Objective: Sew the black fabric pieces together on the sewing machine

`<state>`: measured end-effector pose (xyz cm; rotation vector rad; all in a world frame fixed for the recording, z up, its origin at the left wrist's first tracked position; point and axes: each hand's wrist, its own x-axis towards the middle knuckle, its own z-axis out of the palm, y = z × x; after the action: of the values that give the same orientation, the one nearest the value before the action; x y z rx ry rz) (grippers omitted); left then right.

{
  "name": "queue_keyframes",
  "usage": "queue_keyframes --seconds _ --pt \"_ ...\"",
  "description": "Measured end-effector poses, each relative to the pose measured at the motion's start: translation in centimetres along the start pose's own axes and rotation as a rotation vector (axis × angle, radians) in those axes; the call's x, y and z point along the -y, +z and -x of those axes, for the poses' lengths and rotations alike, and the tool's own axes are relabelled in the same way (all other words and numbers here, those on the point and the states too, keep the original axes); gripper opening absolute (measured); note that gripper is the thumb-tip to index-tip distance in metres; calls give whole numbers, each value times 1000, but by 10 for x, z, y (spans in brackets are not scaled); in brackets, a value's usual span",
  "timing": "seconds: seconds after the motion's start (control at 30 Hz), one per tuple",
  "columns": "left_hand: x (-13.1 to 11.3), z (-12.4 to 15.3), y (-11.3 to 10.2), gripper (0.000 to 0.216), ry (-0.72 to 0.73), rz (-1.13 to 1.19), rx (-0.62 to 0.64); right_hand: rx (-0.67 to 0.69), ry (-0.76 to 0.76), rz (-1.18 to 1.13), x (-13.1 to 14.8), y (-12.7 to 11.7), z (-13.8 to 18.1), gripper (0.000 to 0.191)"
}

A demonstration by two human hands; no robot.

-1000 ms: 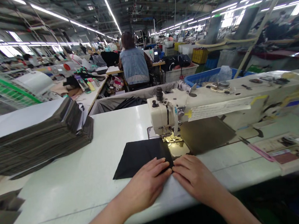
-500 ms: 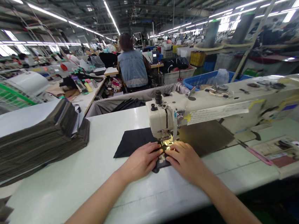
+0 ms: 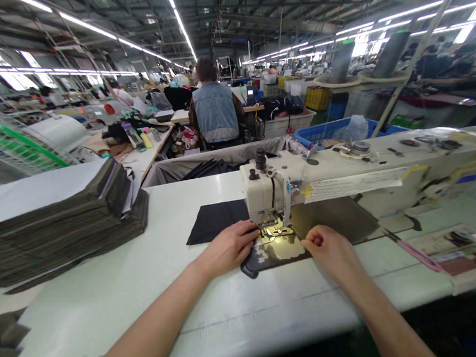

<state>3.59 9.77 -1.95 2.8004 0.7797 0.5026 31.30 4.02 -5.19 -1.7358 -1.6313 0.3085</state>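
My left hand (image 3: 231, 247) lies over the near right corner of a dark fabric piece (image 3: 214, 220), its curved fingers closed on the edge beside the presser foot. The sewing machine (image 3: 264, 193) stands over the cloth, with its lit metal needle plate (image 3: 280, 247) bare in front of the foot. At the plate's right edge my right hand (image 3: 329, 248) is closed in a pinch, thumb against forefinger; whatever it holds is too small to make out. Behind that hand, a brownish flat sheet (image 3: 334, 219) lies under the machine's arm.
A tall stack of dark fabric pieces (image 3: 57, 224) stands on the left of the pale table (image 3: 148, 299). Pink-handled tweezers (image 3: 417, 254) rest by a small tray (image 3: 462, 277) on the right. A blue basket (image 3: 318, 134) and a seated co-worker (image 3: 215, 108) are beyond the table.
My right hand has moved right, away from the presser foot, and its fingers have drawn into a pinch. The left hand stays by the foot. More of the needle plate shows.
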Motion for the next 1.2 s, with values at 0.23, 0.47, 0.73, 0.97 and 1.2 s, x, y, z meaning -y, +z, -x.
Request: queue_keyframes --seconds 0.23,0.47,0.73,0.97,1.2 --pt "7 -3 0 35 -12 -59 -5 42 430 -791 2 -36 -9 35" --pt "3 -12 0 22 -209 -254 -97 -98 119 -152 19 -46 16 24" --pt "-78 -5 26 32 105 -191 -145 157 209 -296 31 -29 54 26" --pt "-77 2 31 33 263 -34 90 401 -209 -185 38 -61 83 23" --pt "-94 92 -28 41 204 -55 241 490 -927 156 9 -58 95 78"
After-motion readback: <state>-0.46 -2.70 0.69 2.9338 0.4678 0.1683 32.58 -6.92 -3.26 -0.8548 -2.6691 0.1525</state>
